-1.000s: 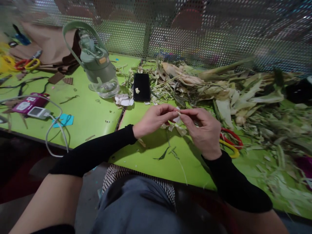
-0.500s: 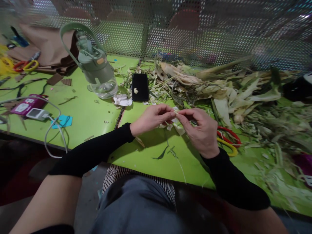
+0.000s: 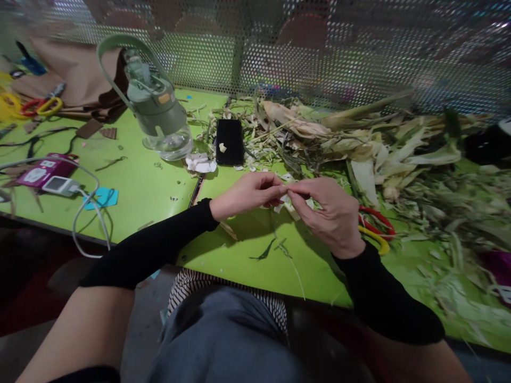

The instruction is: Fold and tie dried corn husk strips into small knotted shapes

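Observation:
Over the green table (image 3: 239, 255), my left hand (image 3: 251, 194) and my right hand (image 3: 329, 213) meet, each closed in a pinch of thumb and forefinger. Whatever lies between the fingertips is too small and hidden to name. Pale cut husk pieces (image 3: 293, 211) lie just below and behind the fingers. Scissors with red and yellow handles (image 3: 377, 226) rest beside my right wrist, their blades hidden by the hand. A dark green leaf scrap (image 3: 263, 251) and a thin pale strand lie in front of the hands.
A heap of corn husks (image 3: 371, 143) fills the back right. Behind my left hand are a black phone (image 3: 229, 142) and a green water bottle (image 3: 163, 114). A white cable (image 3: 98, 213) hangs over the front left edge. A perforated metal screen (image 3: 279, 53) closes off the back.
My right hand has shifted slightly right, its wrist turning a little. My left hand stays almost in place, still pinched, and the fingertips still meet.

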A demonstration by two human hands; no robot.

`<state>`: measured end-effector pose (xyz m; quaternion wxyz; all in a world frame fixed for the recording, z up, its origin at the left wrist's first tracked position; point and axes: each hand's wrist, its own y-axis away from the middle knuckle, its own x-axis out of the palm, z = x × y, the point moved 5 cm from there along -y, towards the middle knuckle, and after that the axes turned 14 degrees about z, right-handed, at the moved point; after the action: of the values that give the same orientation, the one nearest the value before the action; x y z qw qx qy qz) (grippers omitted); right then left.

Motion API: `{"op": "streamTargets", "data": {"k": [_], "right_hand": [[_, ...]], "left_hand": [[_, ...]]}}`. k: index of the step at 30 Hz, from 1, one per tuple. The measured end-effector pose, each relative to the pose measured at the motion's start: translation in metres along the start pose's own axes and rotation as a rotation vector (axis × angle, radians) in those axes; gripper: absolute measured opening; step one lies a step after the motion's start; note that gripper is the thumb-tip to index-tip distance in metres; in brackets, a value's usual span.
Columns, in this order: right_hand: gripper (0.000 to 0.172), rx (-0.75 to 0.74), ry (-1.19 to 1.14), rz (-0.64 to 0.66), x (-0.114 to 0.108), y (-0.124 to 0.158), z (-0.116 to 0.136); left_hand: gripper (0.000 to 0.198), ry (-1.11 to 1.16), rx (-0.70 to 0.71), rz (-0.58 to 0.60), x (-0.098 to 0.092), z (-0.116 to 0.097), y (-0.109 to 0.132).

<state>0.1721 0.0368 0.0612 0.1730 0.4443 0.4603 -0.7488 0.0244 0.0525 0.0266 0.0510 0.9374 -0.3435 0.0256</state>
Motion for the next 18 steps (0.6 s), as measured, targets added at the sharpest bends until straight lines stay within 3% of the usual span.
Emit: {"op": "streamTargets", "data": {"k": [4, 8, 11, 15, 18], "right_hand": [[0.018, -0.113, 0.156, 0.092, -0.001, 0.0, 0.003], [0.024, -0.113, 0.182, 0.122, 0.0, 0.001, 0.003], [0.019, -0.054, 0.103, 0.072, 0.001, 0.001, 0.0], [0.01, 0.159, -0.162, 0.025, 0.004, 0.0, -0.011], [0.007, 0.193, -0.199, -0.009, 0.004, 0.0, -0.012]], "left_hand": [[0.011, 0.146, -0.067, 0.02, -0.001, 0.004, 0.003], [0.012, 0.211, -0.045, 0.024, -0.003, 0.004, 0.001], [0.011, 0.198, -0.03, 0.014, -0.004, 0.003, 0.001], [0.006, 0.151, 0.008, -0.028, -0.004, -0.002, 0.002], [0.006, 0.113, 0.036, -0.061, -0.004, -0.005, 0.002]]}}
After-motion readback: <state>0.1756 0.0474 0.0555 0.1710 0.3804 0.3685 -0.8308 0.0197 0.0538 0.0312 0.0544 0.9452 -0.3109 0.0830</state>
